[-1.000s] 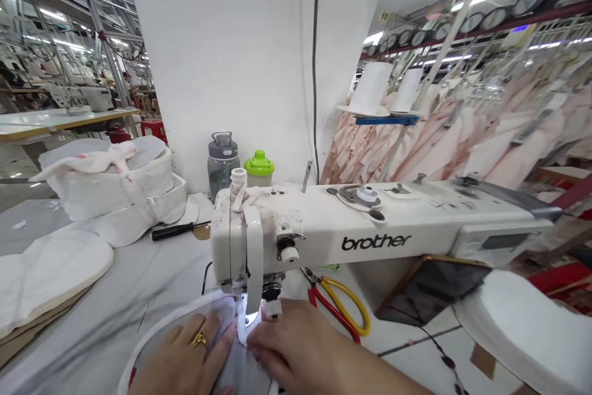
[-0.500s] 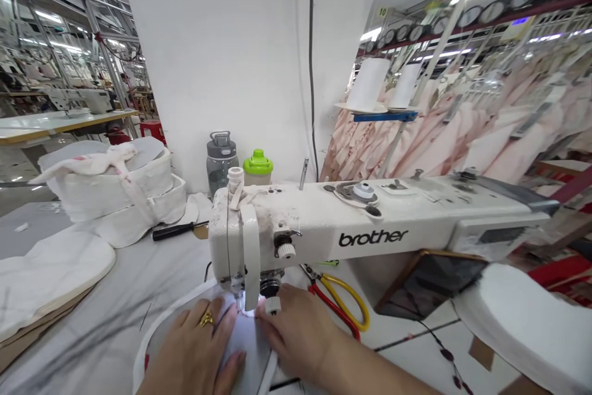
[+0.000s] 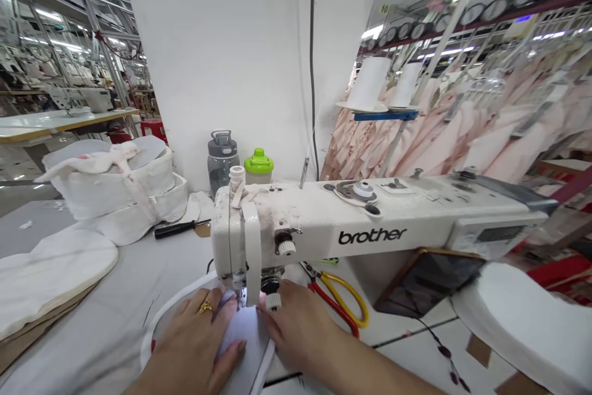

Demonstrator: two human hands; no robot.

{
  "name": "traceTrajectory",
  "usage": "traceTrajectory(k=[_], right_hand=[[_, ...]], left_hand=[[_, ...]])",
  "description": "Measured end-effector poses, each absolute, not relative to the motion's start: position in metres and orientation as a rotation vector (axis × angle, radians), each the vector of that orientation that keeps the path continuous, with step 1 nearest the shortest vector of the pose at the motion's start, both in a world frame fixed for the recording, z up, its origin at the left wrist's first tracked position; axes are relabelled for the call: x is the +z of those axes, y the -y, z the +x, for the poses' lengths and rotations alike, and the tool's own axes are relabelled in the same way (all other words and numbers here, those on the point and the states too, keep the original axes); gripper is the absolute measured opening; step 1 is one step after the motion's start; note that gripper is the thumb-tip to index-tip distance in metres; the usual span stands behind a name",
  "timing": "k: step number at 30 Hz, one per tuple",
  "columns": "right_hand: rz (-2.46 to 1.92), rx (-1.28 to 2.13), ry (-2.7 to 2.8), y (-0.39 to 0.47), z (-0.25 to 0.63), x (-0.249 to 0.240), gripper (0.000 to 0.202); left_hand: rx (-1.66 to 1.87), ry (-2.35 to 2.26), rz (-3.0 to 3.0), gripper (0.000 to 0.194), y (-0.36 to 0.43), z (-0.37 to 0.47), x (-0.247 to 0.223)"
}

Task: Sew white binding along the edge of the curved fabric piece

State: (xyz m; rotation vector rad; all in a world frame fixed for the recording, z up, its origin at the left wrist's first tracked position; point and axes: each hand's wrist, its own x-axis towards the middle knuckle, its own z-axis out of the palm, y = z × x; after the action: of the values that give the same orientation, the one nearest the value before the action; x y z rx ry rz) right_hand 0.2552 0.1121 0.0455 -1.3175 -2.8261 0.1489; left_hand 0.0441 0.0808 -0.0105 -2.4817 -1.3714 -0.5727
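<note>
A white Brother sewing machine (image 3: 370, 228) stands across the table. Under its needle lies a rounded grey fabric piece with white edging (image 3: 245, 339). My left hand (image 3: 194, 346), with a gold ring, lies flat on the fabric just left of the needle, fingers spread. My right hand (image 3: 300, 330) presses flat on the fabric right of the presser foot, fingertips close to the needle. Neither hand grips anything; both rest palm down on the cloth.
Red and yellow scissors (image 3: 340, 305) lie behind my right hand. Stacked white padded pieces (image 3: 115, 191) and a flat pile (image 3: 50, 272) sit left. A black-handled tool (image 3: 178, 229), two bottles (image 3: 222, 161), thread cones (image 3: 370, 84) and hanging pink garments (image 3: 462, 136) stand behind.
Both hands have slid forward with the fabric toward the needle. The cloth has advanced under the presser foot, and its white edging now shows more on the left.
</note>
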Motion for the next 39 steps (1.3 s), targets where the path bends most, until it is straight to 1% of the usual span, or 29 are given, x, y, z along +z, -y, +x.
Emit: traceTrajectory(k=[3, 6, 11, 15, 20, 24, 28, 30, 32, 36, 39], right_hand=[[-1.337, 0.140, 2.791, -0.113, 0.256, 0.043, 0.022], [-1.299, 0.150, 2.775, -0.115, 0.257, 0.041, 0.020], [-1.275, 0.129, 2.832, -0.114, 0.258, 0.045, 0.021], [-1.281, 0.148, 2.788, -0.113, 0.257, 0.046, 0.022], [-1.223, 0.138, 2.769, -0.114, 0.258, 0.041, 0.019], [-1.187, 0.078, 2.750, -0.111, 0.258, 0.038, 0.020], [-1.211, 0.082, 2.776, -0.108, 0.258, 0.041, 0.022], [-1.205, 0.112, 2.779, -0.109, 0.260, 0.044, 0.022], [-1.170, 0.166, 2.795, -0.110, 0.262, 0.048, 0.022], [-1.131, 0.277, 2.801, -0.112, 0.267, 0.053, 0.023], [-1.135, 0.303, 2.789, -0.112, 0.268, 0.053, 0.022]], left_hand=[[-0.527, 1.132, -2.548, 0.018, -0.085, 0.045, -0.014], [-0.462, 0.989, -2.616, 0.026, -0.086, 0.045, -0.020], [-0.307, 1.020, -2.660, 0.030, -0.081, 0.042, -0.016], [-0.151, 1.056, -2.685, 0.029, -0.079, 0.045, -0.004], [-0.127, 1.113, -2.744, 0.027, -0.077, 0.044, 0.001], [-0.105, 1.155, -2.765, 0.039, -0.076, 0.042, 0.003], [-0.123, 1.222, -2.805, 0.033, -0.076, 0.041, 0.010], [-0.125, 1.240, -2.819, 0.037, -0.076, 0.041, 0.012], [-0.082, 1.254, -2.819, 0.045, -0.077, 0.041, 0.014], [0.122, 1.310, -2.862, 0.063, -0.082, 0.042, 0.017], [0.073, 1.322, -2.892, 0.072, -0.083, 0.042, 0.023]])
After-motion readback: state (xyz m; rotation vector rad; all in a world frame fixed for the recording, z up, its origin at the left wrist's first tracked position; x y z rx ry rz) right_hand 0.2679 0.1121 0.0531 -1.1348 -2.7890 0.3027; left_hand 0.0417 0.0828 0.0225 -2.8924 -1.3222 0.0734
